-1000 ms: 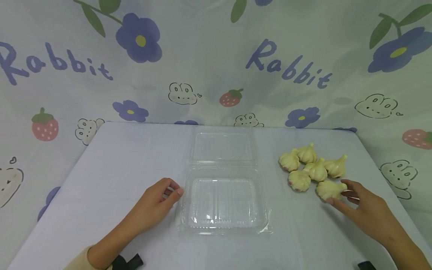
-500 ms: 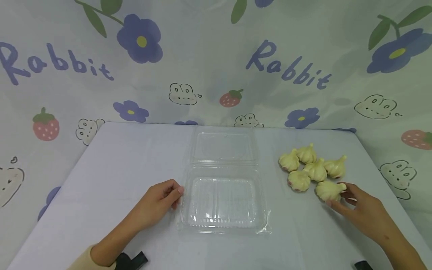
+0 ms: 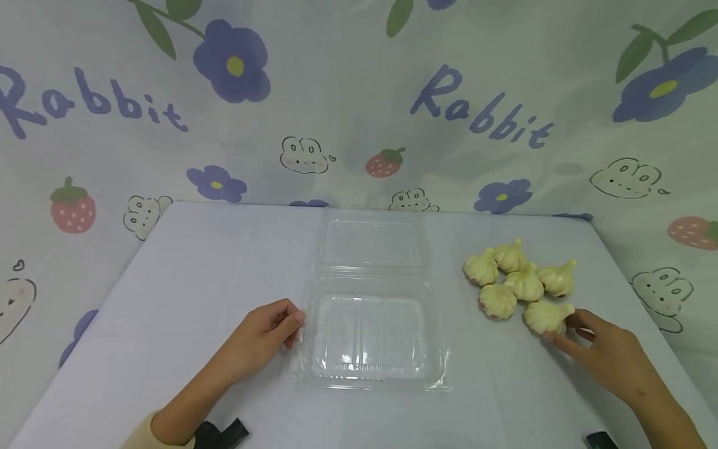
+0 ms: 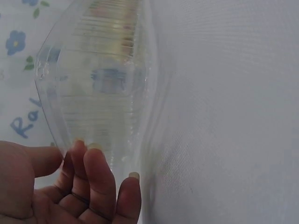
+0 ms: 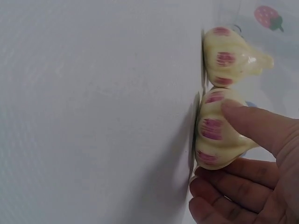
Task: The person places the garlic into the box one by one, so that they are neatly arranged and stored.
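Head view: the beige sleeve [image 3: 157, 435] and the adjacent black piece [image 3: 221, 434] are cut off by the bottom edge. A second black piece [image 3: 600, 440] is likewise cropped (too little shows to identify it). Fingertips of the right hand [image 3: 606, 352] are partly concealed by the garlic bulb [image 3: 543, 318]. Left wrist view: the clear plastic clamshell container [image 4: 70, 100] exceeds the top edge; yellowish patches [image 4: 119, 42] through its ribbed wall are blurred. The left hand [image 4: 74, 191] is cropped at the left and bottom edges. Right wrist view: the thumb [image 5: 259, 123] covers part of the same bulb.

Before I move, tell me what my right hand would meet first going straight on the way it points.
Your right hand would first meet the nearest garlic bulb, which it touches. Past that, the line seems to run into the other bulbs, though depth is unclear.
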Demonstrator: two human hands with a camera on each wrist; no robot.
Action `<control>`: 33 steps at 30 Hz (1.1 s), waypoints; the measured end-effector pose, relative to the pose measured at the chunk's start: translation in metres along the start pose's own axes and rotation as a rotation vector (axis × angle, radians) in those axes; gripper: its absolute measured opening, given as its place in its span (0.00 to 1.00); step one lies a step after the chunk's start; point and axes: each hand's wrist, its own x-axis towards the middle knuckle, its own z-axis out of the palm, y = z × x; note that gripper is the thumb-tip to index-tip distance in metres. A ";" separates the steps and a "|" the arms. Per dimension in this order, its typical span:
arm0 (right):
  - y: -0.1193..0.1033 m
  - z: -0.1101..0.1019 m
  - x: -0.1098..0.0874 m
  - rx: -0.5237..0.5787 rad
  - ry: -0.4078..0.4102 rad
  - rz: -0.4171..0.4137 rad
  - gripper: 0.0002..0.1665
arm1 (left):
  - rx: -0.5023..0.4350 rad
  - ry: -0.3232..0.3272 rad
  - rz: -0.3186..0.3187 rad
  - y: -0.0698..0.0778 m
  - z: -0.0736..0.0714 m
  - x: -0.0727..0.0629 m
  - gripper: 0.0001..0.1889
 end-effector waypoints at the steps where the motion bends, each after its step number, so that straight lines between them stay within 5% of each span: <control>1: 0.000 0.000 0.000 0.000 0.004 0.000 0.32 | 0.000 0.000 -0.002 0.000 0.000 0.000 0.15; 9: -0.004 0.000 0.002 0.014 -0.019 0.054 0.40 | -0.017 -0.001 0.000 -0.002 0.001 0.000 0.16; 33: 0.001 0.004 0.001 0.017 0.008 0.059 0.37 | -0.034 -0.021 0.006 -0.003 0.000 0.001 0.16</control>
